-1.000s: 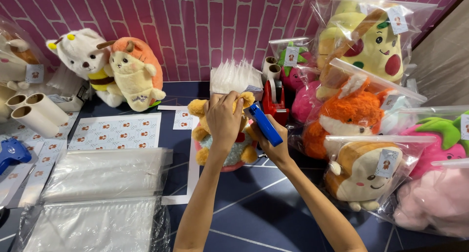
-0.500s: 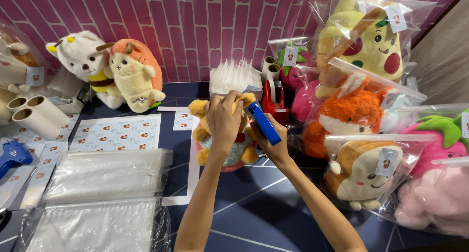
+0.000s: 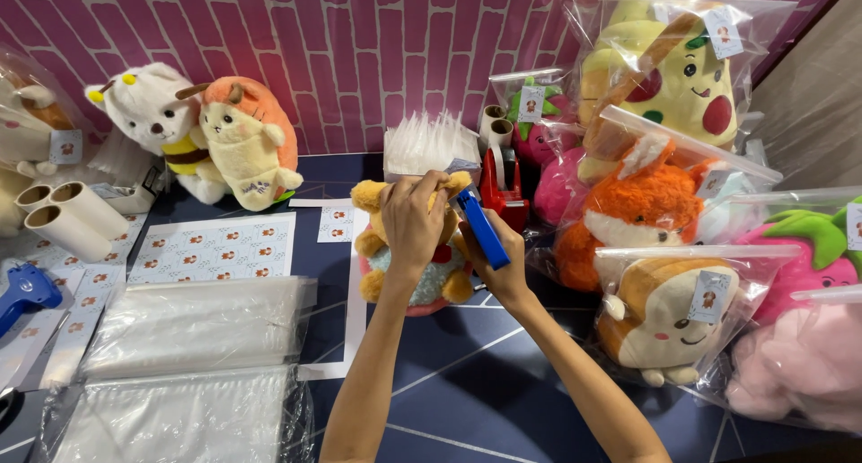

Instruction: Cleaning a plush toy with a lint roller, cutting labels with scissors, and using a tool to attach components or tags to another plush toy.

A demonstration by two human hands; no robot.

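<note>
Your left hand (image 3: 413, 222) pinches the yellow plush bear (image 3: 409, 256); right hand (image 3: 503, 265) grips the blue plastic tagging gun (image 3: 483, 229). Needle may jab your fingers if plush shifts.

A plush toy (image 3: 409, 265) sits mid-bench (image 3: 503, 391). Sticker sheets (image 3: 215, 247) lie at nine o'clock, plastic bags (image 3: 180, 373) at seven, a tape dispenser (image 3: 503, 189) at one, bagged plushies (image 3: 664, 238) at three.

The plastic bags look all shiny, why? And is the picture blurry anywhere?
Head view: room light glares off the bagged toys and the flat bag stack; the left hand, right hand and blue tagging tool look sharp; the edges bend slightly.
</note>
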